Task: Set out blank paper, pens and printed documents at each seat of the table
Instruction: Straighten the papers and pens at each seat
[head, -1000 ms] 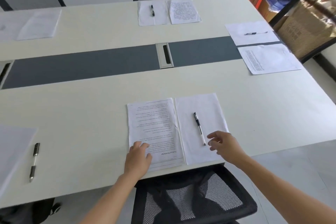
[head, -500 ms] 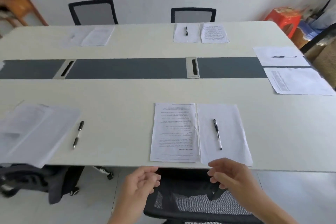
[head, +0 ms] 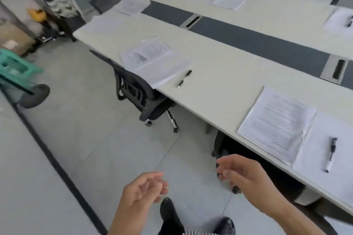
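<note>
Cream table [head: 219, 74], printed document [head: 277, 122] and blank sheet [head: 313, 158] with pen [head: 332, 153] at near edge, loose pen [head: 184, 78] beside paper stack [head: 152, 61] leftward, open floor [head: 95, 120] alongside, left hand [head: 141, 194] and right hand [head: 246, 175] relaxed, empty.

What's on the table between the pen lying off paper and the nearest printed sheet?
Head view: only bare tabletop between that pen and the printed sheet.

The desk [head: 219, 66] carries a paper stack [head: 152, 59] just left of a loose pen [head: 184, 79]; printed document [head: 277, 124] and blank sheet [head: 343, 158] well right.
</note>
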{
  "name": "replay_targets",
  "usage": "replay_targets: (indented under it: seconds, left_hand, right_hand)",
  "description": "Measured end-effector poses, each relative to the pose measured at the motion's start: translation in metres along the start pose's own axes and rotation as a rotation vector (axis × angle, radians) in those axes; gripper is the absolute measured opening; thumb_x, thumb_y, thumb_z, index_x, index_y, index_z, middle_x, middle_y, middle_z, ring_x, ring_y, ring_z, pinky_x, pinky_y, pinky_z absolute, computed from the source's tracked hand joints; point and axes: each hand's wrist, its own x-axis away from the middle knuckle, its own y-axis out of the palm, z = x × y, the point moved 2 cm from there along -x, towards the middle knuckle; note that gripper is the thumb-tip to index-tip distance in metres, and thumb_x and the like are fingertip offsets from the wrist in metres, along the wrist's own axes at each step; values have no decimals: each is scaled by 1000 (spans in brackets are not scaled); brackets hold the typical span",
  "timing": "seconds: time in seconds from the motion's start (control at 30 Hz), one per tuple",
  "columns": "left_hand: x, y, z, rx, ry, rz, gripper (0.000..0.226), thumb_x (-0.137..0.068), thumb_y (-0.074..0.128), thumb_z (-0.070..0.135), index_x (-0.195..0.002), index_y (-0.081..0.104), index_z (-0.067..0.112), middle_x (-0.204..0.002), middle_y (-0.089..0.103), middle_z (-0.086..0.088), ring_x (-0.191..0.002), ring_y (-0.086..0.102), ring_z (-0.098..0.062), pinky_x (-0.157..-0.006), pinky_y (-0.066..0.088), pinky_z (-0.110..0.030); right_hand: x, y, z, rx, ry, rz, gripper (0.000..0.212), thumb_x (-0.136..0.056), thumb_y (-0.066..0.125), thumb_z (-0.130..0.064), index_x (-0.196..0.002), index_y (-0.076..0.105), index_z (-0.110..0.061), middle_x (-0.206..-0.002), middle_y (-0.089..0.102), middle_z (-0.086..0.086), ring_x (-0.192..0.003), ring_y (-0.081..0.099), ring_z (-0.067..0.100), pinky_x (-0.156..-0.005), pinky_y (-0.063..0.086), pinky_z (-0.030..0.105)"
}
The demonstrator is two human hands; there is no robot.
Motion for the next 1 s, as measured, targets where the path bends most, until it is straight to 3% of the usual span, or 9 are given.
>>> replay_targets:
  seconds: [0.13,0.3,0.47,0.53,0.6,0.63,0.7,0.87,1.0]
  left_hand:
    - [-3,-54,-3,84,19,77,13,-86,66,11,-98,70,10,-88,77,-9,-81,73,-22,-71,56,-32]
    - [-25,-158,-14,119,39,162,31,-71,61,22,-98,71,10,-88,76,-10,-80,73,-23,-68,57,-30]
    - [-58,-245,-24,125,27,263,25,-74,64,18,-96,71,8,-85,76,-11,-80,72,-28,-67,56,-31]
    - [-77,-265,-21,136,23,258,11,-87,64,2,-95,71,6,-84,76,-13,-78,72,-28,-65,56,-30]
    - [-101,-275,-16,139,23,231,15,-89,60,-4,-95,71,5,-84,76,-14,-78,72,-29,-64,56,-29]
    - [-115,-277,-12,147,26,215,11,-87,64,3,-96,71,5,-84,76,-13,-79,72,-30,-64,57,-29]
    - [-143,-281,0,152,32,181,26,-74,63,19,-97,70,7,-85,76,-12,-80,72,-28,-66,57,-30]
    - [-222,-303,34,140,29,172,32,-69,61,22,-97,70,10,-87,76,-10,-81,73,-26,-71,56,-34]
    - [-277,-334,78,88,49,164,32,-69,60,22,-97,70,10,-88,77,-8,-80,73,-23,-70,55,-31]
  right_hand:
    - [-26,53,-36,74,-71,-54,30,-89,55,8,-97,71,-16,-85,75,1,-76,71,15,-66,54,29]
    - [-70,144,-78,112,-123,-96,27,-88,58,8,-98,71,-14,-86,76,3,-76,71,18,-65,54,29]
    - [-107,210,-124,73,-162,-117,24,-89,59,7,-98,70,-13,-87,76,5,-76,71,20,-65,53,30]
    - [-120,221,-136,67,-162,-90,24,-89,59,6,-99,70,-14,-87,76,4,-77,72,19,-66,53,31]
    - [-136,224,-144,57,-152,-56,24,-90,59,4,-99,70,-15,-87,76,3,-77,72,18,-64,54,27]
    - [-146,223,-147,51,-145,-39,24,-90,59,3,-99,71,-16,-86,76,2,-77,72,17,-63,54,24]
    - [-170,223,-154,47,-125,-13,24,-90,59,3,-97,71,-17,-84,76,2,-76,72,17,-61,53,24]
    - [-254,230,-177,14,-72,51,22,-89,60,4,-93,72,-14,-82,76,4,-77,72,23,-67,53,35]
    - [-323,240,-227,-19,-98,63,18,-89,62,1,-94,72,-13,-79,76,4,-73,71,19,-60,52,26]
